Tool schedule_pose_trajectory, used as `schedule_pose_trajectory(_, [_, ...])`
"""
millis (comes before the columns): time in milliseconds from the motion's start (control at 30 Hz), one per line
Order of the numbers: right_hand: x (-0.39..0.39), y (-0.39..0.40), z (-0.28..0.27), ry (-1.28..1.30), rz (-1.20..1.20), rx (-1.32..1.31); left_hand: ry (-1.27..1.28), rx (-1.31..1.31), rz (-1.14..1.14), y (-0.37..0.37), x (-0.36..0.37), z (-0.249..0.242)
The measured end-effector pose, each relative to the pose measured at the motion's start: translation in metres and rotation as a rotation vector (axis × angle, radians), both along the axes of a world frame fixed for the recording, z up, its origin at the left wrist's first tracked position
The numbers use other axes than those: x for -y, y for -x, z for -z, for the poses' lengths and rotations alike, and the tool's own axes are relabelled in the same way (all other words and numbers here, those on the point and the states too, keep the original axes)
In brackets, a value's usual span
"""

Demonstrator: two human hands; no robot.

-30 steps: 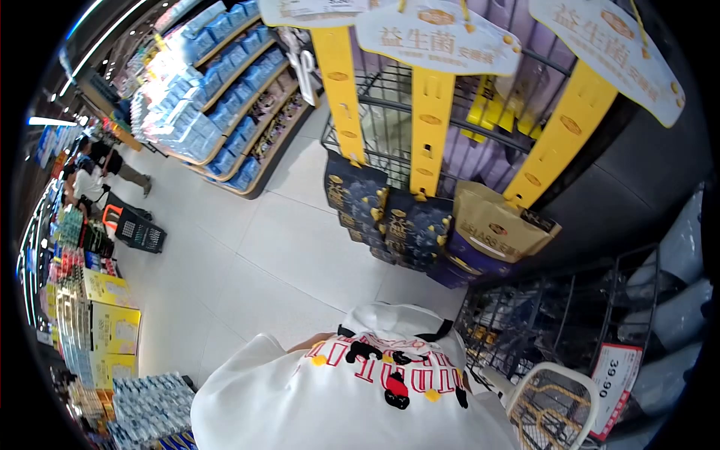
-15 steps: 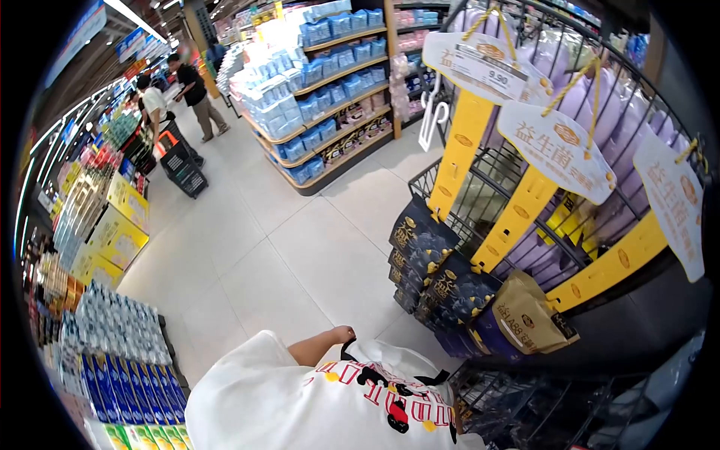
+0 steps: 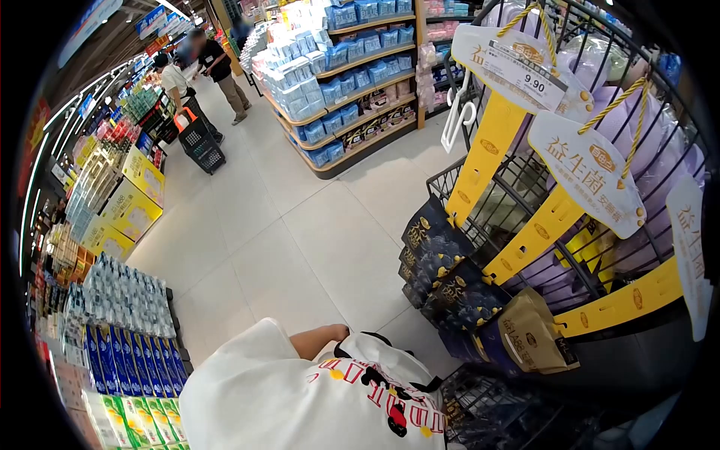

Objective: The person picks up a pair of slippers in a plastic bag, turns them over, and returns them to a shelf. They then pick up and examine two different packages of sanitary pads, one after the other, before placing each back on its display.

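My left hand (image 3: 341, 332) reaches forward from the white sleeve (image 3: 259, 352), its fingers curled closed. Right beside it is the black edging of a white cloth item (image 3: 367, 346); what the fingers hold is hidden. My white shirt (image 3: 330, 405), with red lettering and a black-and-red cartoon print, fills the bottom of the head view. My right hand does not show. To the right of my left hand, dark snack-like pouches (image 3: 457, 296) and a gold pouch (image 3: 529, 330) hang on yellow strips (image 3: 536, 232).
A black wire rack (image 3: 630, 262) with purple packs and price signs (image 3: 517, 67) stands close on the right. Stacked packs (image 3: 139, 360) line the left. Ahead are a shelf of blue packages (image 3: 352, 82), two people (image 3: 217, 71) and a black basket trolley (image 3: 201, 146) on the tiled floor.
The view has shifted slightly, so the rack, shelf and people sit farther right. My left hand stays closed in nearly the same place before my shirt.
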State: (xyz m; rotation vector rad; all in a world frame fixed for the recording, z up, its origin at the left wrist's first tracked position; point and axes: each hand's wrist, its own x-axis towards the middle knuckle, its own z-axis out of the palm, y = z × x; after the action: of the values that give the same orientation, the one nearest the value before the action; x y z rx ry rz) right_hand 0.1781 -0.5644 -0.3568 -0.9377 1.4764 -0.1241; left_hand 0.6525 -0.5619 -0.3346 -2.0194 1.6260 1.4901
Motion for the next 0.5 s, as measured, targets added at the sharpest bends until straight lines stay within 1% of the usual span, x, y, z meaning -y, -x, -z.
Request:
schedule_pose_trajectory(33, [-0.002,0.0,0.008,0.037,0.018,0.055,0.101,0.032,0.136,-0.002,0.003,-0.002])
schedule_pose_trajectory(100, [-0.005,-0.004,0.027,0.145,0.072,0.237,0.072,0.027,0.135,0.0,0.01,-0.003])
schedule_pose_trajectory(167, [0.004,-0.012,0.02,0.205,0.072,0.334,0.125,-0.029,0.047,0.005,0.024,-0.004])
schedule_pose_trajectory(200, [0.025,-0.031,-0.059,0.125,-0.011,0.153,0.164,-0.092,-0.043,0.01,0.034,-0.009])
schedule_pose_trajectory(233, [0.039,-0.044,-0.085,0.121,-0.019,0.158,0.203,-0.153,-0.133,0.016,0.047,-0.02])
schedule_pose_trajectory(300, [0.061,-0.063,-0.117,0.154,0.156,0.368,0.285,-0.261,-0.279,0.03,0.079,-0.075])
schedule_pose_trajectory(333, [0.074,-0.077,-0.15,0.155,0.146,0.375,0.347,-0.323,-0.319,0.035,0.096,-0.108])
schedule_pose_trajectory(400, [0.094,-0.102,-0.227,0.37,0.112,0.562,0.503,-0.43,-0.373,0.047,0.128,-0.165])
schedule_pose_trajectory(433, [0.103,-0.111,-0.253,0.37,0.096,0.563,0.598,-0.473,-0.389,0.052,0.143,-0.192])
schedule_pose_trajectory(500, [0.116,-0.128,-0.292,0.547,0.101,0.625,0.795,-0.599,-0.391,0.067,0.163,-0.267])
